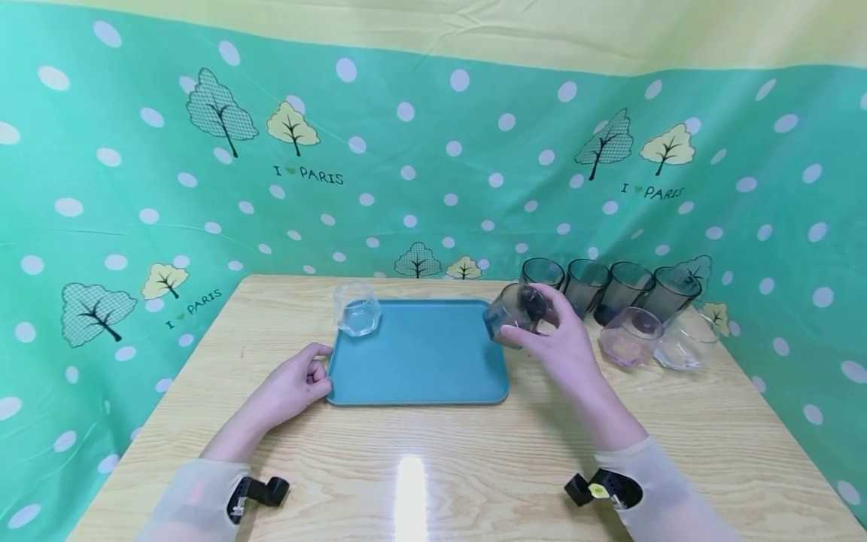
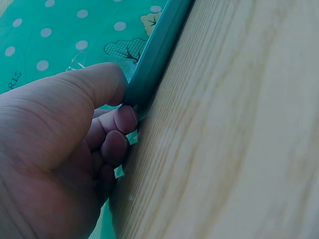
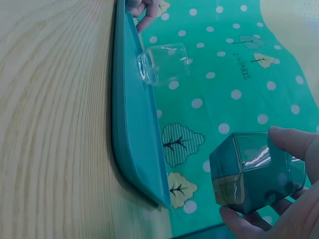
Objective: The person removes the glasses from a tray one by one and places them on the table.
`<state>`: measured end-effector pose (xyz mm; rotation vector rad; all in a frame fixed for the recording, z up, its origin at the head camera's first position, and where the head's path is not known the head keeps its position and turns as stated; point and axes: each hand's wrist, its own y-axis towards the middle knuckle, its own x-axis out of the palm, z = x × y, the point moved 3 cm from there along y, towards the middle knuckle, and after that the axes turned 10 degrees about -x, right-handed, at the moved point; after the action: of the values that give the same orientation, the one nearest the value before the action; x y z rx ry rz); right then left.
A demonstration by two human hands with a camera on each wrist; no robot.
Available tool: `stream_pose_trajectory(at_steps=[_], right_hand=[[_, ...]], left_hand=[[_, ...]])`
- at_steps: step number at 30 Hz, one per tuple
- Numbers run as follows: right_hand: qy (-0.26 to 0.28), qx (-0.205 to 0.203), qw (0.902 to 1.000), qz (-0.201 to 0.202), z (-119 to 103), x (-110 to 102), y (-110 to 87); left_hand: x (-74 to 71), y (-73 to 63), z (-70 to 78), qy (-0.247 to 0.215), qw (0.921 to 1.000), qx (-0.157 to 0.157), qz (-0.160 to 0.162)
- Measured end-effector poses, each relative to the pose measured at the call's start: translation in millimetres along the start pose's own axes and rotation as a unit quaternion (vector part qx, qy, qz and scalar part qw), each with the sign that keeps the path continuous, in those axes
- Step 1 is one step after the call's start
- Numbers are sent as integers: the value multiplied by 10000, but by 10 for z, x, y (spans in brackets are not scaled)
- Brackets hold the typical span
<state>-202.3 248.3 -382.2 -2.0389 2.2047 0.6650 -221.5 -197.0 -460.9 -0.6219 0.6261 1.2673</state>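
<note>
My left hand (image 1: pixel 294 380) holds the left edge of a blue-green tray (image 1: pixel 420 361) near its front corner, the thumb against the corner. The left wrist view shows the other fingers curled beside the tray rim (image 2: pixel 154 55). In my right hand (image 1: pixel 558 339), thumb and fingers grip a smoky dark glass (image 1: pixel 503 316), tilted above the tray's right edge. This glass (image 3: pixel 249 172) appears with a faceted base in the right wrist view. A clear glass (image 1: pixel 359 312) stands upright in the tray's back left corner.
Several tall smoky glasses (image 1: pixel 626 286) line the back right of the wooden table (image 1: pixel 325 467). In front of them stand a pinkish glass (image 1: pixel 630 339) and a clear glass (image 1: pixel 687 342). A green dotted curtain (image 1: pixel 420 181) hangs close behind the table and at its sides.
</note>
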Motion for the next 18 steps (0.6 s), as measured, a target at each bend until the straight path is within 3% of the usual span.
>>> stream_pose_trajectory(at_steps=[18], right_hand=[[-507,371,9972,413,390,-481,-162]], left_hand=[[-9,4,5,-28,10000,37,-6]])
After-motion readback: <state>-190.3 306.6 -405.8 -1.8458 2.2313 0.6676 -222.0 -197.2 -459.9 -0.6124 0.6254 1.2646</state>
